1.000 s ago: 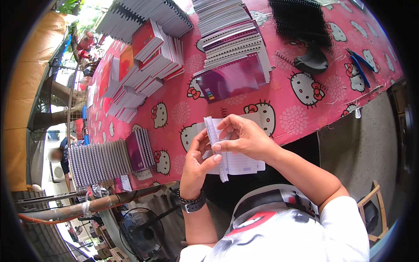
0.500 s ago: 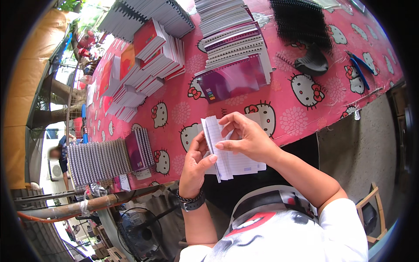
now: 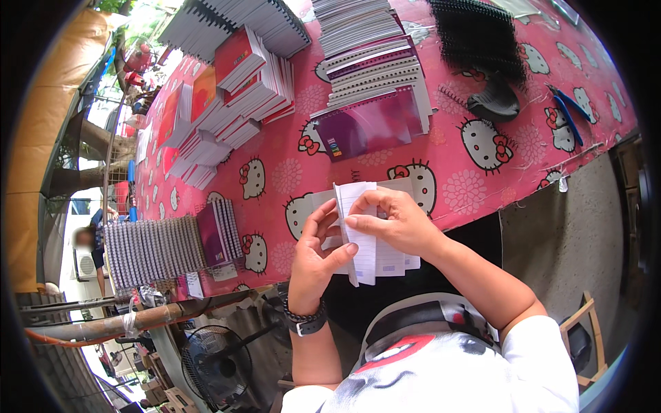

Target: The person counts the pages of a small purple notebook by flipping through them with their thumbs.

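Coil-bound notebooks stand at nine o'clock on the tabletop. Your left hand has its fingers clamped on the left edge of the lined sheets, held before you at the tabletop's near edge. At their three o'clock, your right hand has thumb and forefinger on a leaf; whether they pinch it, you can't tell. The step looks like leafing; turning a leaf calls for a light pinch and a steady left hold.

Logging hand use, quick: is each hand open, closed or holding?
Left hand: holding the lined pages at their left edge.
Right hand: fingers curled over them; whether gripping cannot be told.
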`<action>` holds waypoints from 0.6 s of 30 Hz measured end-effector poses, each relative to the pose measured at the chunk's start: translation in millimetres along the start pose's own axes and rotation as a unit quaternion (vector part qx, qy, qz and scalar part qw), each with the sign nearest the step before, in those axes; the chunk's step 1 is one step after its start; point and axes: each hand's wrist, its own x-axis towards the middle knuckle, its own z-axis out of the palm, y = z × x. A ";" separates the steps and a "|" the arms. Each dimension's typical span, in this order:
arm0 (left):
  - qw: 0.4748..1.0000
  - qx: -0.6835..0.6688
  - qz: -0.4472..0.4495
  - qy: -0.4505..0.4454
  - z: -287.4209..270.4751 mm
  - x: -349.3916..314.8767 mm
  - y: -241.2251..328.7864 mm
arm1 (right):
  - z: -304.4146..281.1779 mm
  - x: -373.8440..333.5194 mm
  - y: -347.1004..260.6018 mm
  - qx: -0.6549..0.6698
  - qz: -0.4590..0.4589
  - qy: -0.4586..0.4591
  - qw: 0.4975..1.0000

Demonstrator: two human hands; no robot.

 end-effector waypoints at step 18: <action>1.000 0.021 0.014 0.009 5.0 -0.1 1.4 | -1.7 2.1 -4.6 -0.049 0.039 0.005 0.998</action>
